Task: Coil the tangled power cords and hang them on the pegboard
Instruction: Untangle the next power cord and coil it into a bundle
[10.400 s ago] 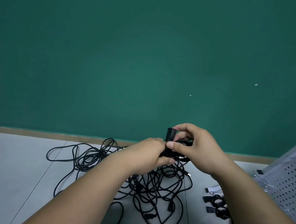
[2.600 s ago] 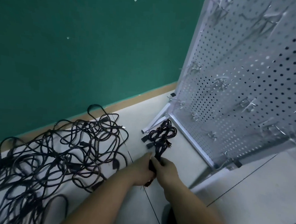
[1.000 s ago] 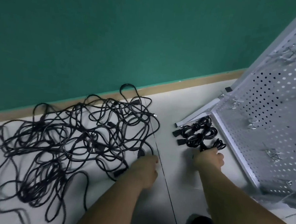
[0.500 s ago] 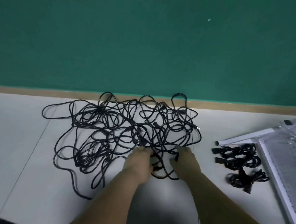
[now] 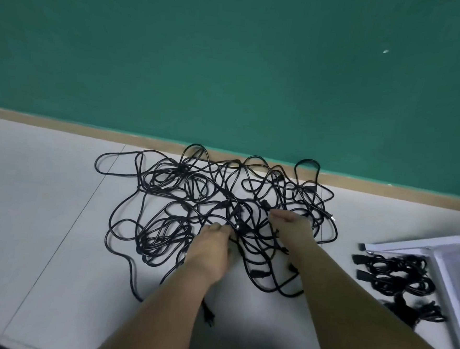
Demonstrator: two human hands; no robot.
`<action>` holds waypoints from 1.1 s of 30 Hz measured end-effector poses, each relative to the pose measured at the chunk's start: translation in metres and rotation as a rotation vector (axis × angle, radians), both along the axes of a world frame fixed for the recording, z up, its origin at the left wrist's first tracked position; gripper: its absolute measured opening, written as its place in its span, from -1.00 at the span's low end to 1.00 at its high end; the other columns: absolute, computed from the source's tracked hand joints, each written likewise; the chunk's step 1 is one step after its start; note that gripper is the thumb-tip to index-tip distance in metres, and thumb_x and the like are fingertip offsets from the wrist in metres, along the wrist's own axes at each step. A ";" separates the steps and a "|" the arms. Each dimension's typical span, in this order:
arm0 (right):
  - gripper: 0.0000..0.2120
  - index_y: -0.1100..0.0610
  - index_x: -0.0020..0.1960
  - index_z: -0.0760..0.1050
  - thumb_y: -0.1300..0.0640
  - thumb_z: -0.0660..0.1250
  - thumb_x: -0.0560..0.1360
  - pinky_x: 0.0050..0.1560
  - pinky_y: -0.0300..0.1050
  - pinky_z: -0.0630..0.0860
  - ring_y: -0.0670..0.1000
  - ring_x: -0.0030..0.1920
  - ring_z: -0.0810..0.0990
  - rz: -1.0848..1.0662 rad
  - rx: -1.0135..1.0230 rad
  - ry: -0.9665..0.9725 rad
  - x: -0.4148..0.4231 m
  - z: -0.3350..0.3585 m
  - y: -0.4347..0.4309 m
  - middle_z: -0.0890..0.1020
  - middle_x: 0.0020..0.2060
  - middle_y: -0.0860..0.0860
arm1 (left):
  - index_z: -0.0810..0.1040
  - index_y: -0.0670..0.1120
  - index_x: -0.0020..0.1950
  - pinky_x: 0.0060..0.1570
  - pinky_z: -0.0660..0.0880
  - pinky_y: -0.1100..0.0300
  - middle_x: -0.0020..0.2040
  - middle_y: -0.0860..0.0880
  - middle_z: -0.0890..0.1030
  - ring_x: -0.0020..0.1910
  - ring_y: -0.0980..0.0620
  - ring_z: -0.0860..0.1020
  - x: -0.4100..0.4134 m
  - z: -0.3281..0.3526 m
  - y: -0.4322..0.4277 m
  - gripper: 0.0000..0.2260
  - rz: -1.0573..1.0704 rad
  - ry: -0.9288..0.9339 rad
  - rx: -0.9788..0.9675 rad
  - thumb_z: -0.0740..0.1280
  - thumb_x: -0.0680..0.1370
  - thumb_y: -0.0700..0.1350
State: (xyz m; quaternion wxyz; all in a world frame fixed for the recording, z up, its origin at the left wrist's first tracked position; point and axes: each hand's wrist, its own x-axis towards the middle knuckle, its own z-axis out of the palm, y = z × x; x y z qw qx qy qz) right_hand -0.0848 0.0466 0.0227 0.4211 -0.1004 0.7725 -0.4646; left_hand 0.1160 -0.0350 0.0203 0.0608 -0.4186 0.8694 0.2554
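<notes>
left arm (image 5: 159,305): bare from lower frame edge to wrist, no sleeve showing
right arm (image 5: 350,305): bare too, no sleeve in frame
left hand (image 5: 209,250): no glove, ring or watch seen
right hand (image 5: 293,226): no glove, wrist bare
fingers (image 5: 276,213): short nails, unpainted
clothing: dark patch at bottom-left corner, too little to identify

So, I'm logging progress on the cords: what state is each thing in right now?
Tangled cords: loose heap on the floor, not coiled.
Coiled cords: bundled, lying on the floor beside the pegboard, not hung.
Pegboard: only its lower corner in view.
Left hand: fingers closed in the tangle.
Right hand: pinching cords in the tangle.
</notes>
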 end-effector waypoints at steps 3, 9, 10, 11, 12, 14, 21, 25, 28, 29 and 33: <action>-0.87 0.03 0.03 0.74 0.20 0.56 0.52 0.05 0.10 0.69 0.06 -0.12 0.64 -0.157 -0.095 -0.003 -0.002 0.021 -0.008 0.78 -0.05 0.15 | 0.47 0.03 0.50 0.41 0.47 0.01 0.35 -0.01 0.53 0.40 -0.05 0.44 -0.006 0.007 -0.002 -0.57 0.041 0.056 0.027 0.37 0.62 -0.08; -0.82 0.10 0.14 0.66 0.27 0.47 0.57 -0.24 -0.13 0.65 -0.04 -0.27 0.69 -0.121 -0.338 -0.038 -0.003 0.081 -0.023 0.71 -0.27 0.00 | 0.51 0.08 0.48 0.40 0.48 0.09 0.35 0.12 0.58 0.32 0.08 0.53 -0.026 0.030 -0.001 -0.57 0.144 0.327 0.184 0.42 0.61 0.03; -0.84 0.11 0.14 0.66 0.26 0.47 0.58 -0.24 -0.13 0.64 -0.05 -0.28 0.69 -0.116 -0.366 -0.040 -0.003 0.090 -0.024 0.70 -0.26 -0.01 | 0.55 0.08 0.45 0.37 0.48 0.13 0.31 0.14 0.61 0.28 0.12 0.55 -0.030 0.037 0.001 -0.62 0.140 0.370 0.275 0.42 0.62 0.04; -0.85 0.13 0.14 0.65 0.25 0.47 0.59 -0.24 -0.14 0.64 -0.05 -0.28 0.68 -0.117 -0.386 -0.046 -0.003 0.098 -0.024 0.69 -0.24 0.01 | 0.61 0.06 0.37 0.33 0.49 0.15 0.24 0.14 0.67 0.21 0.15 0.59 -0.033 0.044 0.004 -0.71 0.130 0.413 0.375 0.40 0.64 0.03; -0.86 0.13 0.15 0.64 0.23 0.47 0.59 -0.25 -0.16 0.64 -0.04 -0.27 0.69 -0.119 -0.403 -0.046 -0.005 0.103 -0.023 0.68 -0.22 0.03 | 0.67 0.02 0.24 0.24 0.53 0.14 0.11 0.11 0.72 0.09 0.15 0.64 -0.037 0.052 0.007 -0.81 0.121 0.453 0.454 0.37 0.67 0.01; -0.84 0.11 0.18 0.64 0.19 0.48 0.60 -0.23 -0.16 0.66 -0.02 -0.20 0.70 -0.120 -0.413 -0.024 -0.010 0.112 -0.018 0.70 -0.16 0.05 | 0.68 -0.02 0.05 -0.06 0.57 0.13 -0.17 0.01 0.75 -0.21 0.09 0.65 -0.044 0.067 0.011 -0.83 0.145 0.541 0.509 0.31 0.71 -0.02; -0.77 0.01 0.27 0.62 0.03 0.46 0.62 0.04 0.02 0.68 0.02 -0.02 0.73 0.139 -0.201 0.099 -0.015 0.103 0.025 0.77 0.03 -0.01 | 0.59 0.00 0.02 -0.32 0.57 0.05 -0.40 0.03 0.35 -0.45 0.06 0.33 -0.049 0.120 -0.014 -0.76 0.347 0.772 0.561 0.18 0.76 -0.02; -0.74 -0.18 0.21 0.67 0.11 0.47 0.59 -0.10 0.03 0.58 0.07 -0.14 0.62 0.506 -0.103 0.183 0.005 0.098 0.031 0.76 0.02 -0.14 | 0.51 -0.13 0.03 -0.25 0.57 0.02 -0.36 -0.02 0.49 -0.38 -0.01 0.47 -0.052 0.154 -0.021 -0.73 0.321 0.792 0.603 0.10 0.79 -0.08; -0.69 -0.16 0.14 0.68 0.20 0.51 0.51 -0.16 -0.29 0.51 -0.19 -0.27 0.58 0.725 -0.025 0.385 0.014 0.094 0.029 0.70 -0.09 -0.22 | 0.48 -0.12 0.00 -0.25 0.51 0.06 -0.37 -0.02 0.52 -0.41 0.03 0.49 -0.045 0.159 -0.024 -0.73 0.385 0.826 0.595 0.08 0.80 -0.10; -0.77 -0.14 0.09 0.68 0.15 0.54 0.51 -0.23 -0.43 0.45 -0.27 -0.30 0.58 0.787 0.001 0.497 0.015 0.096 0.029 0.67 -0.14 -0.24 | 0.48 -0.12 0.00 -0.27 0.52 0.08 -0.38 -0.02 0.50 -0.43 0.05 0.48 -0.043 0.160 -0.025 -0.74 0.439 0.868 0.584 0.08 0.80 -0.11; -0.90 -0.12 -0.05 0.65 -0.11 0.44 0.60 -0.22 -0.08 0.61 -0.10 -0.24 0.64 0.747 0.053 0.782 0.007 0.114 0.030 0.67 -0.16 -0.18 | 0.52 -0.13 0.07 -0.28 0.63 0.09 -0.35 -0.03 0.46 -0.39 0.01 0.52 -0.033 0.176 -0.035 -0.74 0.516 0.960 0.502 0.09 0.80 -0.10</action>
